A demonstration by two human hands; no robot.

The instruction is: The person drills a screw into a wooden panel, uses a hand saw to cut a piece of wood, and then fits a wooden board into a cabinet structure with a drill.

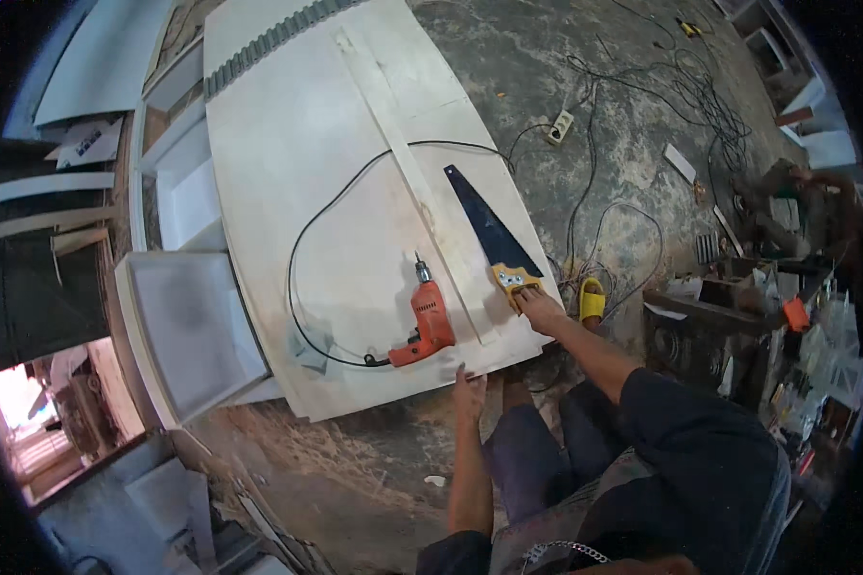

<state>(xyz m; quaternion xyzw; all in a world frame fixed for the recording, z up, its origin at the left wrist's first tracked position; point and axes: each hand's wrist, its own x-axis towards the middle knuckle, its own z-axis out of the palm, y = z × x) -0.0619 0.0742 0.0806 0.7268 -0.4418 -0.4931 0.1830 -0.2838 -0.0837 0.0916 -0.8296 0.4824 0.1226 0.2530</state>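
Observation:
My right hand (pixel 535 304) is closed round the yellow handle of a handsaw (pixel 486 222). Its dark blade lies over the white board, pointing away and a little left. At the near edge of the large white board (pixel 259 182), my left hand (pixel 469 391) grips the rim, its fingers partly hidden. Left of the saw, an orange-red power drill (pixel 431 321) rests on its side with its bit pointing away. Between the drill and the saw runs a long, narrow pale strip (pixel 408 172). The drill's black cord (pixel 302 235) loops across the board.
White open box frames (pixel 192 326) stand along the board's left side. A grey corrugated piece (pixel 278 40) crosses the far end. On the floor at right lie a socket strip (pixel 560 126), tangled cables (pixel 686 91) and a yellow slipper (pixel 592 300). A cluttered workbench (pixel 710 316) stands further right.

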